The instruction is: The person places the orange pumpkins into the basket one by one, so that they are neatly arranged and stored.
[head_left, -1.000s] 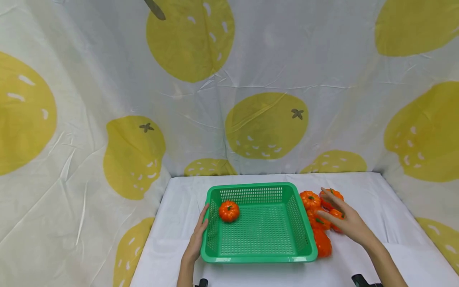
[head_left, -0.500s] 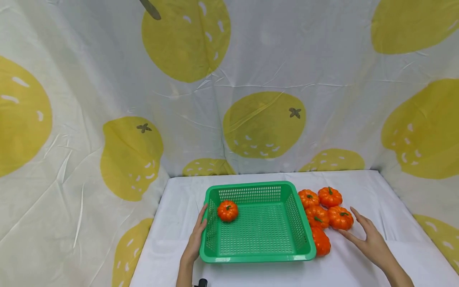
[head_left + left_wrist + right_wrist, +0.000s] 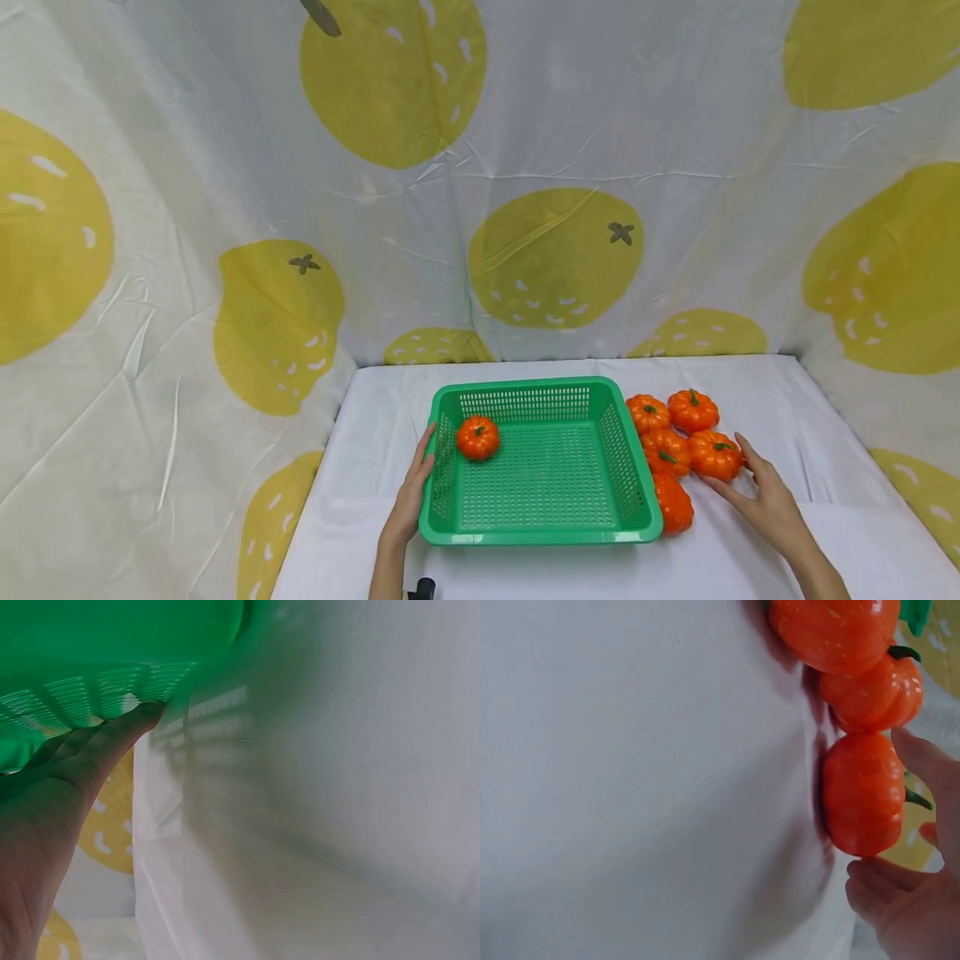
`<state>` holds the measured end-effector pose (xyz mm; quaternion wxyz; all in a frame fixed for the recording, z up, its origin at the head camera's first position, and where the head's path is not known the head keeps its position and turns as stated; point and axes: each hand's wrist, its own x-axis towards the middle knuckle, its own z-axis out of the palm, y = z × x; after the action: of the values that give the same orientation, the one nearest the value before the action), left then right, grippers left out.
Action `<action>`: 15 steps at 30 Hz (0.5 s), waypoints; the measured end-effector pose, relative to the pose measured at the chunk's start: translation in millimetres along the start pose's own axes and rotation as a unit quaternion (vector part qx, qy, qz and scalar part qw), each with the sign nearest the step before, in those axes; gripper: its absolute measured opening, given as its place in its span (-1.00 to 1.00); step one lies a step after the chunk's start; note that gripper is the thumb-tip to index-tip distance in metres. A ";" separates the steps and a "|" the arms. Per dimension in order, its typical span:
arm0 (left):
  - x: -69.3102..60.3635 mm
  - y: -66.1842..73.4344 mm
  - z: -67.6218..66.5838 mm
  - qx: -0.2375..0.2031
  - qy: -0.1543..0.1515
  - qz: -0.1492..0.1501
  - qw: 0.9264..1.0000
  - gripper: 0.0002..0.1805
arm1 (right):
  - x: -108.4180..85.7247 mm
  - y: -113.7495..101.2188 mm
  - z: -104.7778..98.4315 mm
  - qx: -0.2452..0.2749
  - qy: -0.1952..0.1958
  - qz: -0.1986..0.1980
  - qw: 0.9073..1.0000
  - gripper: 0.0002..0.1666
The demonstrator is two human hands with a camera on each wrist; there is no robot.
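Observation:
A green plastic basket (image 3: 540, 536) stands on the table with one small orange pumpkin (image 3: 477, 438) inside at its left. My left hand (image 3: 408, 500) rests along the basket's left wall, fingers extended against the outside, as the left wrist view also shows. To the right of the basket, several more pumpkins (image 3: 666, 452) lie in a cluster. My right hand (image 3: 772, 508) is at the rightmost pumpkin (image 3: 864, 795), thumb on one side and fingers on the other. Its fingertips touch or nearly touch the skin; the pumpkin sits on the table.
A white cloth covers the table (image 3: 525, 575). Behind and at both sides hangs a pale curtain (image 3: 420, 250) printed with large yellow fruit. One pumpkin (image 3: 672, 504) lies close against the basket's right front corner.
My right hand has moved from above the cluster down and right to the rightmost pumpkin, then slightly closer around it. That pumpkin has shifted slightly rightward. My left hand stays at the basket.

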<state>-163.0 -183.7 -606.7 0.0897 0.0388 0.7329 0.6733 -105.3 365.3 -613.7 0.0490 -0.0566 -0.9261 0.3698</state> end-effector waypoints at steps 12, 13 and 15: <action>-1.3 1.2 0.7 0.002 -0.001 0.000 1.000 -0.42 | 7.9 6.0 4.3 -0.037 0.031 -0.013 0.999 -0.05; -1.2 1.6 0.5 0.001 -0.001 0.000 1.000 -0.42 | 7.8 6.6 4.0 -0.043 0.032 -0.016 0.998 -0.08; -0.9 2.4 0.1 0.000 -0.001 0.003 1.000 -0.42 | 7.4 6.9 2.2 -0.043 0.031 -0.019 0.998 -0.10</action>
<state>-162.3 -183.5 -604.2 0.0886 0.0413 0.7324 0.6738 -112.4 369.8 -619.7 0.0824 -0.0523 -0.9401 0.3267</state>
